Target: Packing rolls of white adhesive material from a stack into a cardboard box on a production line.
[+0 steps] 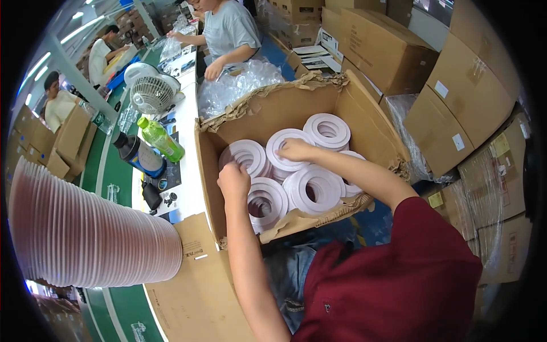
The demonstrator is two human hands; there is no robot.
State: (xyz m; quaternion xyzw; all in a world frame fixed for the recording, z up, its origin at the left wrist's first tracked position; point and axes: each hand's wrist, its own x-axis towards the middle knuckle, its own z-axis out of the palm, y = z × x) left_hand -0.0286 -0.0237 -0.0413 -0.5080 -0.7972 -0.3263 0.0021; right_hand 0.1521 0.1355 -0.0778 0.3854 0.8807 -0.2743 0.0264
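Several stacks of flat white rings stand in an open cardboard box [364, 114] with torn edges. My right hand [297, 150] is closed at the centre hole of the middle ring stack [285, 137], its fingertips hooked on the inner edge of a ring. My left hand [233, 181] is curled closed at the box's left side, between the far-left ring stack [244, 153] and the near-left ring stack [272, 191]. Its fingertips are hidden, so what it holds, if anything, does not show. Another ring stack [327, 130] is at the far right.
On the left a tall stack of pale pinkish rings [97, 228] leans over a flat cardboard piece [194, 285]. A fan [151, 91], a green bottle [161, 139] and a dark bottle [138, 155] are on the white table. Beyond the box a co-worker [228, 34] handles clear plastic bags [239, 82]. Cartons [467, 102] line the right.
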